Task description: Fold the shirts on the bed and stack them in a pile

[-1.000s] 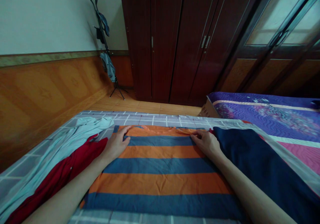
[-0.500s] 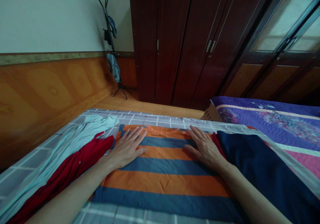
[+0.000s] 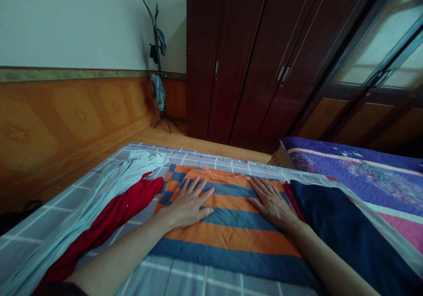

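Observation:
An orange and blue-grey striped shirt point(image 3: 228, 238) lies spread on the checked bedsheet point(image 3: 194, 278) in front of me. My left hand point(image 3: 190, 203) rests flat on its left part, fingers spread, with the cloth bunched in small folds near the collar. On the shirt's right part my right hand point(image 3: 272, 203) also lies flat, fingers stretched toward the collar. Left of the shirt lie a red garment point(image 3: 122, 212) and a pale blue garment point(image 3: 109, 194). A navy garment point(image 3: 340, 225) lies right of my right hand, with red cloth beneath its edge.
A second bed with a purple patterned cover point(image 3: 350, 155) stands at the right. Behind the bed are a dark red wardrobe point(image 3: 244, 67) and a black coat stand point(image 3: 159, 67) with things hung on it. A wood-panelled wall point(image 3: 76, 111) runs along the left.
My left hand has slid right across the shirt, drawing its left side inward and wrinkling it near the collar. My right hand stays at the right side. The view has tilted slightly.

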### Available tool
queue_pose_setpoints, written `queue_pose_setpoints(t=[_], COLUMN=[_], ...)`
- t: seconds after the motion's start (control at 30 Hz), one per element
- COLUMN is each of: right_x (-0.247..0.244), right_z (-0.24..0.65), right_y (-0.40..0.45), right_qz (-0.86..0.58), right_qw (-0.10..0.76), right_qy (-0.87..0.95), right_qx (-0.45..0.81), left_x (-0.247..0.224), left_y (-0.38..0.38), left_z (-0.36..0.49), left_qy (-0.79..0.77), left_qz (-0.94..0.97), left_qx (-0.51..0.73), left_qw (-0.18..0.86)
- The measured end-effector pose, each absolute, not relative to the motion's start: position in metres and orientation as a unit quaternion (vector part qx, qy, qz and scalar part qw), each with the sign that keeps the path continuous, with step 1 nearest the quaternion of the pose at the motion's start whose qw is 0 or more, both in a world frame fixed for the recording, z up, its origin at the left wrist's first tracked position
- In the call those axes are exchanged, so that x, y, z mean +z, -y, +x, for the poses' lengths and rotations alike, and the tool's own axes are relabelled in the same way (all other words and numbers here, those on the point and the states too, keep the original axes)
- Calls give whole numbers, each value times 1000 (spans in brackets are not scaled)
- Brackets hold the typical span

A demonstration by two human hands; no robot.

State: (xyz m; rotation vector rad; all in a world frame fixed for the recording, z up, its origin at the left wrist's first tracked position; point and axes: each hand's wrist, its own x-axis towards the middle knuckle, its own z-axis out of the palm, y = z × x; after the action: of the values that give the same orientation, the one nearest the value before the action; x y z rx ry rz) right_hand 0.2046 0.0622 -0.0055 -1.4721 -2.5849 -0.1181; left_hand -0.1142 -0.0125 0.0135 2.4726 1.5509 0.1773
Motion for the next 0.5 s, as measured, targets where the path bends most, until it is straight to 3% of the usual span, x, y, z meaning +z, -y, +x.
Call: queue_pose_setpoints(t=[0.23,0.37,0.5], right_x=[13,19,12], right_z=[169,114,77], right_y=[-45,-35,-35], right_qz=[-483,-427,-472], right_qw=[44,42,53], right_qy=[868,903,880], right_qx=[-104,-37,-17], left_x=[12,10,8], left_y=[13,12,11], left_z=[-116,-115,-116], left_qy=[-524,-519,-521], left_qz=[840,843,843], left_qx=[81,96,95], left_qw=[113,103,93])
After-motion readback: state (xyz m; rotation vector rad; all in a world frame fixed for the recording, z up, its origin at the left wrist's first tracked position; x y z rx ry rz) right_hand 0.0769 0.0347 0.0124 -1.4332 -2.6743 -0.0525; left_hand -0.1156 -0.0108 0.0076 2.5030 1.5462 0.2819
